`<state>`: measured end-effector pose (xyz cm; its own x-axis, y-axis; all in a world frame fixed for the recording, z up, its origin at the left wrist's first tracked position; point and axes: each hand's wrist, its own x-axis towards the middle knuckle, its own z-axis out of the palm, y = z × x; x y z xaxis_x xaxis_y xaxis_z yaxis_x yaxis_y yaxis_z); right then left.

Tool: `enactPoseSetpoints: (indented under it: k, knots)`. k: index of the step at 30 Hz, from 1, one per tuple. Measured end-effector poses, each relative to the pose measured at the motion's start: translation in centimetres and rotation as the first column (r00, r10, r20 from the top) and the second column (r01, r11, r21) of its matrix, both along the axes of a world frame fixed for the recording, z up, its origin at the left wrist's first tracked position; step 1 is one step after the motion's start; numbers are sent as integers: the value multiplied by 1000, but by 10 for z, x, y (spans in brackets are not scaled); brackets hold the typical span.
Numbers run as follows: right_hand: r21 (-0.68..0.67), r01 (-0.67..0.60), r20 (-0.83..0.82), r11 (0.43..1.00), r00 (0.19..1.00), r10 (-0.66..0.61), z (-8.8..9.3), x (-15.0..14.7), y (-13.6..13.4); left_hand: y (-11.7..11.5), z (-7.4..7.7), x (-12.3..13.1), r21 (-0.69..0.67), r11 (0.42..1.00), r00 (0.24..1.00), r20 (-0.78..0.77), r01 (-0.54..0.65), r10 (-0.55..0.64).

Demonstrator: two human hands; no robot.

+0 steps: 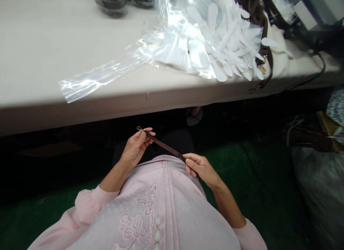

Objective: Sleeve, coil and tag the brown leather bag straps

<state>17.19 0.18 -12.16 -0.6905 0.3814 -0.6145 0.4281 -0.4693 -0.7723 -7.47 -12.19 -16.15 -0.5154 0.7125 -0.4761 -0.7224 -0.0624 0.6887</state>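
A narrow brown strap (167, 147) stretches between my two hands, below the front edge of the table. My left hand (136, 145) pinches its upper end, beside a small gold-coloured metal clasp (139, 129) that sticks out past the fingertips. Thumb and fingers of my right hand (197, 166) are closed around the strap's lower part, near a darker overlapping piece. What lies inside my right palm is hidden. Both hands are held in front of the pink shirt, touching neither the table nor the things on it.
On the pale-covered table (40, 53) lie clear plastic sleeves (102, 78) and a heap of white tags (228, 46). Brown straps (268, 65) hang over its edge. Dark wrapped items (111, 4) sit at the back. A large plastic bag (317, 185) stands at the right.
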Motion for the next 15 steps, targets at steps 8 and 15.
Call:
enactPoseSetpoints:
  k: [8, 15]
  knots:
    - [-5, 165, -17, 986, 986, -165, -3, -1, 1, 4, 3, 4, 39, 999, 998, 62, 26, -28]
    - [32, 20, -121, 999, 993, -16, -4, -22, -5, 9, 18, 5, -121, 974, 854, -470, 190, -225]
